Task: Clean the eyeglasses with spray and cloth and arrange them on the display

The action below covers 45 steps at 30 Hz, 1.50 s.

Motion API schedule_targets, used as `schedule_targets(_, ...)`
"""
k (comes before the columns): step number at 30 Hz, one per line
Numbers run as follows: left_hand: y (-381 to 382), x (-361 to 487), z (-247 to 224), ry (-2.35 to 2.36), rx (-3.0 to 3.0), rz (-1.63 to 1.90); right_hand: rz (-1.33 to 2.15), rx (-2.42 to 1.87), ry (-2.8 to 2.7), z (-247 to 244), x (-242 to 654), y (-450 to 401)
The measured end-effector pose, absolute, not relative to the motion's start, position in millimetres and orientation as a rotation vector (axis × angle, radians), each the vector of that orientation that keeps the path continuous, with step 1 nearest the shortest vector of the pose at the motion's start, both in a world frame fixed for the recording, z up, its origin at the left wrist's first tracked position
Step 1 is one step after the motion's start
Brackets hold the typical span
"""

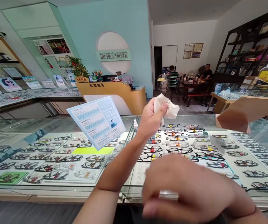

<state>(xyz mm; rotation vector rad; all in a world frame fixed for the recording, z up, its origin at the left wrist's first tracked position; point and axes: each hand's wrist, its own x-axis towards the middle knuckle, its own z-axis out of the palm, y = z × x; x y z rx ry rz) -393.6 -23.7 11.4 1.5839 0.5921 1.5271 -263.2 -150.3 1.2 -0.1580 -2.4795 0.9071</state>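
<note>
My left hand (pixel 153 116) is raised above the glass counter, thumb and fingers closed on a crumpled white cloth (pixel 170 107). Out of the top of the cloth rises a thin-rimmed pair of eyeglasses (pixel 164 83), its lens carrying a yellow mark; the rest is hidden by cloth and hand. Close to the camera, my right hand (pixel 187 183) is blurred, its fingers curled and its thumb apart from them. Nothing shows in the gap but a pale rectangle behind it. A small white bottle (pixel 136 125) stands on the counter just left of my left wrist.
A blue-and-white printed sign (pixel 96 121) stands on the glass counter (pixel 54 186), which holds rows of spectacle frames (pixel 92 165). At right is a brown angled board (pixel 241 109). Beyond are a reception desk (pixel 115 90) and two people at a dark table (pixel 191 83).
</note>
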Motion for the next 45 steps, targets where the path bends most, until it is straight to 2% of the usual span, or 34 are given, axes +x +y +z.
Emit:
schedule_targets(3, -25.7, -382.0, 11.6, 0.522, 1.541, 1.508, 0.595, -0.616, -1.875, 28.4, -238.0, -117.3)
schedule_targets(6, -23.4, -372.4, 5.9, 0.484, 1.526, 1.460, 0.400, -0.822, -1.478, 36.2, -226.4, -79.7)
schedule_targets(13, -10.4, -371.6, -4.8, 0.480, 1.448, 1.363, 0.786, -0.790, -1.309, 20.7, -224.8, -29.4)
schedule_targets(17, -7.4, -383.6, 0.7, 0.498, 1.515, 1.167, 1.138, -0.664, -1.142, 19.4, -223.1, -13.7)
schedule_targets(21, 0.6, -390.7, 1.3, 0.466, 1.593, 1.048, 1.326, -0.596, -1.070, 16.7, -224.3, -1.2)
schedule_targets(29, 13.5, -375.8, -10.2, 0.465, 1.459, 1.370, 1.360, -0.489, -0.977, 5.8, -243.4, 4.6)
schedule_targets(37, 19.7, -391.6, -1.2, 0.478, 1.436, 1.104, 1.208, -0.581, -1.133, 0.8, -236.4, 15.1)
schedule_targets(45, 20.0, -402.6, 3.4, 0.470, 1.600, 0.967, 1.275, -0.491, -1.002, 3.8, -238.7, 11.9)
